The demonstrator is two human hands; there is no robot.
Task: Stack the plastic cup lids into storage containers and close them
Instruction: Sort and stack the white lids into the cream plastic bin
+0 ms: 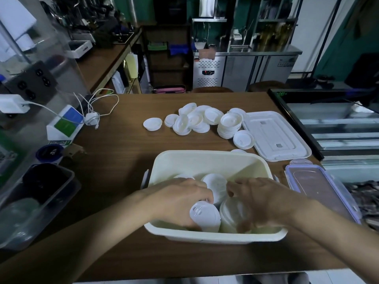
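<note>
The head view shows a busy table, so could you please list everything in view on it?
storage container: one, cream, near table edge
stacked lids: several stacks, white, inside the container
loose lids: many, white, piled at the far side
white cover: one, right of the pile
clear cover: one, purple-rimmed, right of the container
clear tub: one, left edge
charger cables: white, far left
table: one, brown
left hand: grips a lid stack in the container
right hand: in the container, over lids; grip unclear
</note>
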